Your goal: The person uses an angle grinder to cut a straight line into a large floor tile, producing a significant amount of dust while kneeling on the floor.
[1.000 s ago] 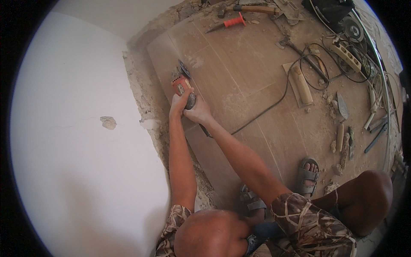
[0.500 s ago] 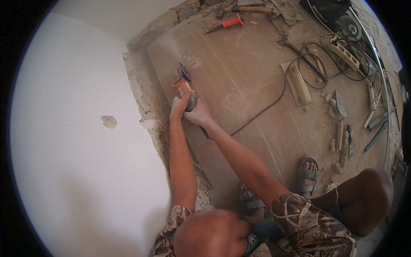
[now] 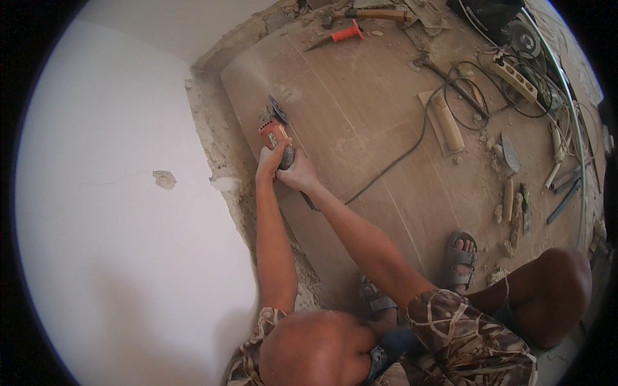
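Observation:
My left hand grips an angle grinder, red with a dusty dark body, from the left side. My right hand is closed around the rear of the grinder, just behind and right of the left one. The dark disc stands on edge at the tool's front, at the tiled floor, with a haze of pale dust ahead of it. A black power cord runs from the grinder's rear off to the right.
A white wall borders a broken plaster strip on my left. A red-handled chisel, hammer, float, trowel, power strip, black bag, tangled cables and rubble lie around. My sandalled feet are below.
The grinder and both hands have moved slightly back toward me, down in the picture, by a small amount. Both hands keep their hold.

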`<action>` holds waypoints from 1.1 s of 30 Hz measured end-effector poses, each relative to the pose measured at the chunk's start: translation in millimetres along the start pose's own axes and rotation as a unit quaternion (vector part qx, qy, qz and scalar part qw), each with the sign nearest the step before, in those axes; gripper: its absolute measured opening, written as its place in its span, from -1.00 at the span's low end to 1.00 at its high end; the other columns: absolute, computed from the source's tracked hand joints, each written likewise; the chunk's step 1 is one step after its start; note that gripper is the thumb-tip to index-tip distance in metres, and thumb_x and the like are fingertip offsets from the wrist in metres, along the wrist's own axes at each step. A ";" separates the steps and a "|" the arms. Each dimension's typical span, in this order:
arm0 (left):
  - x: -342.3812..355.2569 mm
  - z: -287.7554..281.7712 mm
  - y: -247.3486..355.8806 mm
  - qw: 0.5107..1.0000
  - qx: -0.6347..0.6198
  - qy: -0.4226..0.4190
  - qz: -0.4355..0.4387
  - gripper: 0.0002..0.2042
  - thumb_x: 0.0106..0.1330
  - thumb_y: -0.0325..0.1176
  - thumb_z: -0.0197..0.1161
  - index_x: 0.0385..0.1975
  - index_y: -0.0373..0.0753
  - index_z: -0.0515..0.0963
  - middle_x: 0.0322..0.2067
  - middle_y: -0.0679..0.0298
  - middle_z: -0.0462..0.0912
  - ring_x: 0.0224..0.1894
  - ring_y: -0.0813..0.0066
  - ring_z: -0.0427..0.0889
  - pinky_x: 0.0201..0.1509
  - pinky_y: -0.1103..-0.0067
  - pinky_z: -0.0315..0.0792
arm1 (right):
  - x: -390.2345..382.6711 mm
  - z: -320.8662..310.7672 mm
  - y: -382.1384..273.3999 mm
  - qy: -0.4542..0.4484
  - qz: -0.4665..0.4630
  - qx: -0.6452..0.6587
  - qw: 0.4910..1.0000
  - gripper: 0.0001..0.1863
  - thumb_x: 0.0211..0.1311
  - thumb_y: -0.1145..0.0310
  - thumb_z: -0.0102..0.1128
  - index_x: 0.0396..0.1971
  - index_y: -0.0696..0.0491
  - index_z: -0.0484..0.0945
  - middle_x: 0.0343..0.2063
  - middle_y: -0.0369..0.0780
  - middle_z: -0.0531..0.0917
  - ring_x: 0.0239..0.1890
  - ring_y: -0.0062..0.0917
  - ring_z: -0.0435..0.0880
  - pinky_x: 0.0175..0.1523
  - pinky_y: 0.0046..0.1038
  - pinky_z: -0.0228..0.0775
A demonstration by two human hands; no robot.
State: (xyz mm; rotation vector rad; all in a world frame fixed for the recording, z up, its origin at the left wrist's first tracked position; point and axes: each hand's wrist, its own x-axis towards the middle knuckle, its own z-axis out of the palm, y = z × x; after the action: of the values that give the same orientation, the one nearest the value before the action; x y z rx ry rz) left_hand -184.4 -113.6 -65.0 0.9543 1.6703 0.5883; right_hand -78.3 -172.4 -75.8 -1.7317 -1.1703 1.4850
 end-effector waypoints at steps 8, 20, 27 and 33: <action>-5.4 2.1 -2.3 1.000 -0.022 -0.005 0.003 -0.55 0.06 -0.08 0.42 -0.20 -0.32 0.57 -0.37 0.32 0.61 -0.37 0.55 0.57 -0.30 0.53 0.43 | -3.7 0.6 3.5 0.004 -0.001 0.005 1.000 -0.18 -0.23 0.06 0.38 0.03 0.24 0.32 -0.14 0.11 0.60 -0.04 -0.07 0.62 0.02 -0.22 0.44; -19.2 6.5 -1.4 1.000 -0.006 -0.002 0.018 -0.52 0.05 -0.07 0.42 -0.16 -0.32 0.55 -0.34 0.33 0.60 -0.36 0.55 0.57 -0.27 0.54 0.43 | -15.0 -2.8 6.1 -0.003 -0.007 0.033 0.999 -0.10 -0.24 0.05 0.42 0.13 0.21 0.28 -0.10 0.10 0.61 0.01 -0.06 0.59 0.08 -0.20 0.41; -23.0 7.8 -7.4 1.000 -0.023 0.006 0.015 -0.53 0.06 -0.07 0.41 -0.17 -0.30 0.56 -0.35 0.34 0.61 -0.35 0.55 0.58 -0.26 0.54 0.44 | -22.9 -3.7 6.4 0.004 -0.011 0.052 0.999 -0.12 -0.27 0.05 0.45 0.10 0.19 0.34 -0.06 0.07 0.60 0.04 -0.09 0.58 0.10 -0.21 0.40; -27.7 9.1 -7.6 1.000 -0.002 0.008 0.023 -0.56 0.06 -0.07 0.41 -0.20 -0.30 0.58 -0.37 0.32 0.62 -0.36 0.54 0.58 -0.27 0.52 0.44 | -24.5 -4.1 10.7 0.000 -0.011 0.054 0.998 -0.12 -0.26 0.03 0.43 0.11 0.17 0.34 -0.06 0.07 0.60 0.04 -0.08 0.58 0.10 -0.20 0.41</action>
State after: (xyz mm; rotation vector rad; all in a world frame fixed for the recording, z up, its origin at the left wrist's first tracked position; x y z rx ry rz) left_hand -175.1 -141.5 -58.4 0.9889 1.6646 0.6323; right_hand -71.7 -198.5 -72.5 -1.6413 -1.0856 1.5067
